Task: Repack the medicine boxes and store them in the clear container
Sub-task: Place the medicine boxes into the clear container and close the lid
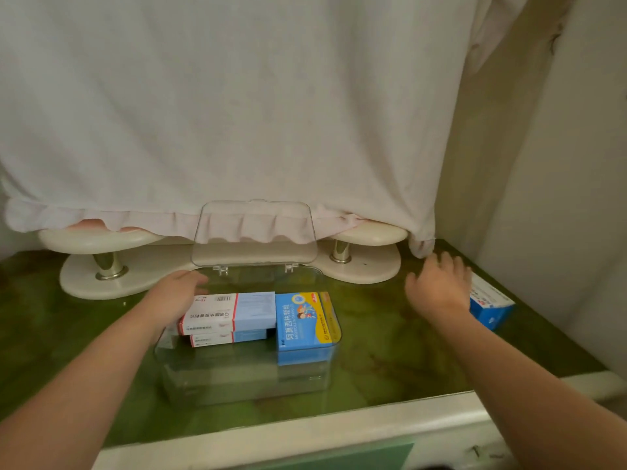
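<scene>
A clear container stands on the green tabletop with its hinged lid raised upright at the back. Inside lie two stacked white, red and pale-blue medicine boxes on the left and a blue and yellow box on the right. My left hand rests at the container's back left corner, touching the top stacked box; its fingers look loosely bent. My right hand hovers with fingers spread just left of a blue and white medicine box lying near the table's right edge.
A cream two-tier stand on metal posts sits behind the container, draped by a white cloth. A wall closes the right side. The table's pale front rim runs along the bottom.
</scene>
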The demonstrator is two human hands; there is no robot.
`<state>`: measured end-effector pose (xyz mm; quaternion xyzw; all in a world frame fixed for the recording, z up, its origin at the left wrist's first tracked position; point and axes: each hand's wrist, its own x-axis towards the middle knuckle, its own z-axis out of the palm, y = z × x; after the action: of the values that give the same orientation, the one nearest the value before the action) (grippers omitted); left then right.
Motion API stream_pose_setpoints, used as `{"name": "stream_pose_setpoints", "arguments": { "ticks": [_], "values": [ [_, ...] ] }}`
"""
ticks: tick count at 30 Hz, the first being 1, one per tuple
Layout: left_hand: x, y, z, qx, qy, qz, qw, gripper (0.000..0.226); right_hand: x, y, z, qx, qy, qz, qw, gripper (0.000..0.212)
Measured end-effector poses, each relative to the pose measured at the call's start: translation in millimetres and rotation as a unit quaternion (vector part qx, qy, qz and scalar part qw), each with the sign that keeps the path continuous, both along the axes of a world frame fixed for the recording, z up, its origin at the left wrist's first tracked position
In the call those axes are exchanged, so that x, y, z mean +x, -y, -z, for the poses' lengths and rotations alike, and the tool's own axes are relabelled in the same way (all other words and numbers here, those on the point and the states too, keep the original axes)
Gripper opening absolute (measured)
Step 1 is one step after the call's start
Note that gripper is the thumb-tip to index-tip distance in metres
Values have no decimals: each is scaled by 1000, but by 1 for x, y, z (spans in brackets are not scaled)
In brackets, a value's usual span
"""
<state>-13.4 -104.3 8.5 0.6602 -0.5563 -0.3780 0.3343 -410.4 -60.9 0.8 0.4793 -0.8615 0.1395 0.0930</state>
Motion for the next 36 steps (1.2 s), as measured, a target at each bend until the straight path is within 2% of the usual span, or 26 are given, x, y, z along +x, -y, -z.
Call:
{"name": "stream_pose_setpoints", "arguments": {
  "ticks": [5, 8, 13, 18, 21, 25, 28, 30, 32, 36],
  "values": [
    [-1, 4, 2, -8, 7, 4, 1000, 36, -39, -19, 9, 114, -9, 120, 986, 71],
    [-1, 4, 3, -8, 9, 8, 1000, 35, -35, -21, 11, 138, -13, 127, 982, 68],
    [0, 3, 3, 8, -9, 2, 1000, 34, -9, -15, 9, 81, -48, 35, 995, 50],
    [-4, -2, -2, 27, -62, -14, 998, 30, -5, -17, 7, 83, -9, 45, 995, 54],
    [-7, -7, -6, 26, -69, -12, 997, 30, 2, -22, -3, 12, -5, 32, 999, 54],
    [-5, -11, -8, 35, -97, -22, 994, 29, 36, -24, -26, -169, 41, -46, 984, 58],
    [-2, -12, -9, 31, -90, -19, 995, 29, 72, -27, -41, -264, 86, -149, 949, 55],
    [-3, -12, -9, 30, -91, -23, 995, 31, 97, -29, -49, -295, 101, -232, 921, 52],
    [-2, -14, -10, 29, -82, -20, 996, 30, 123, -32, -57, -282, 138, -320, 894, 51],
    [-6, -15, -14, 8, -24, -23, 999, 31, 163, -41, -62, -152, 183, -458, 856, 53]
  ]
}}
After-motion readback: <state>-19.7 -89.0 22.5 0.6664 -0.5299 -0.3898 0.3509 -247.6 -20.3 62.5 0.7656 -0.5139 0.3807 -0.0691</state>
